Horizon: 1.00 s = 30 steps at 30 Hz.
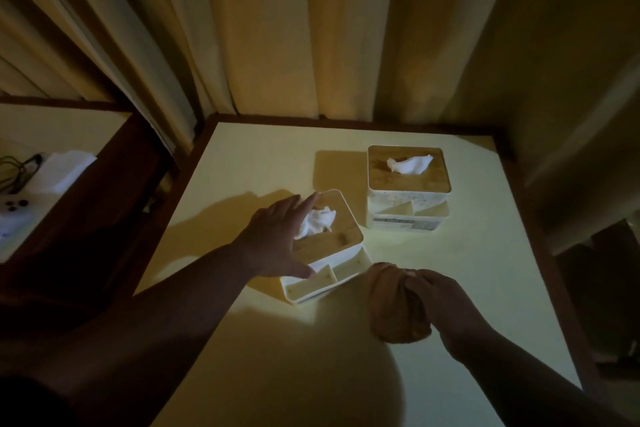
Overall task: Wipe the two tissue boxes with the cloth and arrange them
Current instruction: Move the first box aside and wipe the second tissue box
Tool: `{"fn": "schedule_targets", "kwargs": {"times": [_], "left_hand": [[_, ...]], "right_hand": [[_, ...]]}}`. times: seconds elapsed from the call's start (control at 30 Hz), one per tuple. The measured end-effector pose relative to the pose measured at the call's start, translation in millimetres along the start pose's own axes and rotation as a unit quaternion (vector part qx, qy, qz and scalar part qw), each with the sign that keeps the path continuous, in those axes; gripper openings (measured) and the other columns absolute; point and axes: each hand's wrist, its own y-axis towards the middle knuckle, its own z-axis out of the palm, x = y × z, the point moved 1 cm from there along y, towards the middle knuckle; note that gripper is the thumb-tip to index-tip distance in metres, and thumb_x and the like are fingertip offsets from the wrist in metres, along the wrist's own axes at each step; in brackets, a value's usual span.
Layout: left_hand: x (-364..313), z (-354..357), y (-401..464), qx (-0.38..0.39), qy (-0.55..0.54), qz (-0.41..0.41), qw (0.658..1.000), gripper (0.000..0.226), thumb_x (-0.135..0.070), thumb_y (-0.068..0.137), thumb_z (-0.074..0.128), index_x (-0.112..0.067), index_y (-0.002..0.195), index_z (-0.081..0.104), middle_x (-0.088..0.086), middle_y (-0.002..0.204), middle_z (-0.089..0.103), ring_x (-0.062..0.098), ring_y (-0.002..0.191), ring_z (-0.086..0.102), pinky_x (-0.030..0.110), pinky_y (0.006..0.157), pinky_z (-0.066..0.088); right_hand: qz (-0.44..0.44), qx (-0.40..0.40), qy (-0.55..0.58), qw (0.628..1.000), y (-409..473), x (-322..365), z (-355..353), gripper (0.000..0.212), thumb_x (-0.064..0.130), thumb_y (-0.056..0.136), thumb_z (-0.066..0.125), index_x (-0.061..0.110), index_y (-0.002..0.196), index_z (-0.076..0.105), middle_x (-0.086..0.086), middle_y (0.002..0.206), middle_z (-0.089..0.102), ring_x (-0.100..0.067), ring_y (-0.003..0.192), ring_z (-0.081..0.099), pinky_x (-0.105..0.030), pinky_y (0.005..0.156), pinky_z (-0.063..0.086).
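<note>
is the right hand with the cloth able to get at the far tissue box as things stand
Probably yes. The right hand grips the cloth near the table's front, and bare tabletop lies between it and the far tissue box. The near tissue box sits off to the left.

Two tissue boxes on the table [467,288]: the near tissue box [332,253] and the far tissue box [408,191], set behind and right of it. One tissue [317,222] pokes from the near one, one more tissue [408,165] from the far. One cloth [394,308], right of the near box. Two hands: left hand [277,239], right hand [446,308].
</note>
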Motion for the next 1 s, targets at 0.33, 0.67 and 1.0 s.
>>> {"fn": "schedule_targets", "kwargs": {"times": [0.33,0.67,1.0], "left_hand": [[17.2,-26.8,-5.9,-0.017,-0.274,-0.126,0.953,0.137,-0.043,0.059,0.094,-0.06,0.152,-0.005,-0.002,0.162,0.029,0.028,0.145,0.034,0.053,0.106,0.044],[17.8,-38.8,-47.3,-0.053,-0.675,-0.153,0.72,0.116,-0.036,0.054,0.081,-0.042,0.157,0.027,0.004,0.16,0.038,0.024,0.12,0.059,0.034,0.076,0.048],[-4.3,-35.9,-50.1,-0.105,-0.742,-0.175,0.638,0.025,-0.031,0.074,0.079,-0.035,0.099,0.078,-0.006,0.098,0.075,0.017,0.092,0.065,0.031,0.085,0.048]], "right_hand": [[0.006,-0.025,0.197,0.98,-6.5,-5.8,-2.9,0.036,0.019,0.105,0.044,0.001,0.097,0.074,-0.028,0.095,0.073,-0.038,0.082,0.064,-0.048,0.075,0.045],[-0.102,0.093,0.326,0.935,6.9,76.5,9.9,0.054,0.033,0.108,0.037,-0.016,0.104,0.058,-0.031,0.098,0.069,-0.042,0.087,0.07,-0.047,0.07,0.058],[-0.38,-0.007,0.037,0.924,-20.9,110.7,51.1,0.027,0.016,0.106,0.051,0.017,0.127,0.068,-0.003,0.101,0.067,-0.008,0.092,0.068,-0.016,0.071,0.051]]}}
